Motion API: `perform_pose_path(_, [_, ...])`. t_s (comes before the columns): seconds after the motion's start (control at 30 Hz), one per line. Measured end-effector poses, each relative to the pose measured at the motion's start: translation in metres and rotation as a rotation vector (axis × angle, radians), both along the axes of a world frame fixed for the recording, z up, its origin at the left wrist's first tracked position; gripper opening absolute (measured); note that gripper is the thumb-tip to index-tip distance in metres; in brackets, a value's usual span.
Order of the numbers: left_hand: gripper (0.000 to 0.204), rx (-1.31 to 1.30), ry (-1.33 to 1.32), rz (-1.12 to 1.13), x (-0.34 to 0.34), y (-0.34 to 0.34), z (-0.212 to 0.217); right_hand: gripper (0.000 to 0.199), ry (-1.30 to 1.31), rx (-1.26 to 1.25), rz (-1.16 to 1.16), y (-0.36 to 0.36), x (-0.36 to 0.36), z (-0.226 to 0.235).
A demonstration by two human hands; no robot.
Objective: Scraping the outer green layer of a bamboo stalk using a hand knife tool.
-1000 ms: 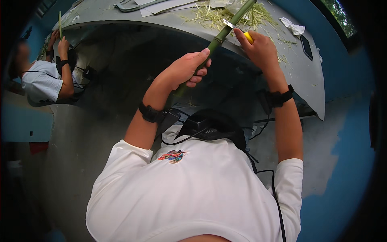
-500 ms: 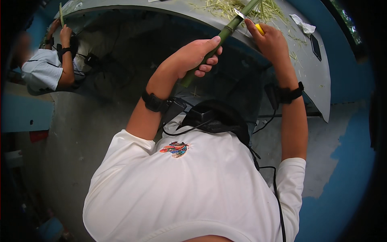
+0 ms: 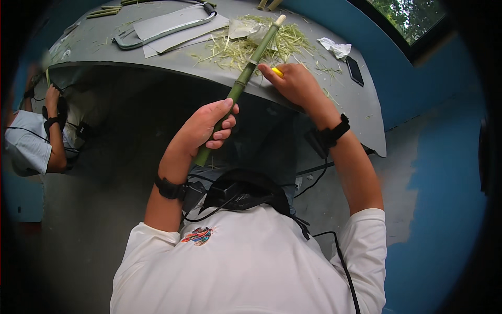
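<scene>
A green bamboo stick slants away from me, its pale end over the table and its near end above my lap. My left hand is wrapped round its lower part, below a node. In my right hand is a yellow-handled knife, mostly covered by the fingers. Its short blade lies against the stick beyond the node. Thin bamboo shavings are heaped on the table under the stick.
On the grey table lie a hacksaw, white sheets, crumpled tissue and a black phone. More bamboo pieces rest along the far edge. At the left, another person holds a green strip. Black cables cross my shirt.
The view has swung, showing more of the table, with the hacksaw and sheets now in sight. Both hands keep their hold, and the blade is still against the bamboo beyond the node.
</scene>
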State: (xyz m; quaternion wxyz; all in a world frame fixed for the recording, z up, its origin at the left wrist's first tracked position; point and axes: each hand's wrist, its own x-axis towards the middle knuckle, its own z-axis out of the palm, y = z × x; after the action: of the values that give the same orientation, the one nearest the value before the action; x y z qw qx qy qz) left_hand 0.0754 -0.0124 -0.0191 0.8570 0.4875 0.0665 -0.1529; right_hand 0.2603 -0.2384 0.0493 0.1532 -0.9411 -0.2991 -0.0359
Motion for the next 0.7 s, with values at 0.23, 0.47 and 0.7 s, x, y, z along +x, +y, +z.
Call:
perform_pose_path(0.23, [0.029,-0.087,0.002,-0.038,0.004,-0.003,0.004,0.091,-0.009,-0.049,-0.026,-0.001,0.003,0.006])
perform_pose_path(0.47, [0.03,-0.127,0.073,-0.042,-0.012,0.0,0.018,0.092,-0.06,-0.016,-0.142,-0.006,0.016,-0.007])
perform_pose_path(0.7, [0.03,-0.123,0.088,-0.044,-0.026,0.005,0.026,0.089,-0.107,0.042,-0.121,-0.013,0.016,-0.011])
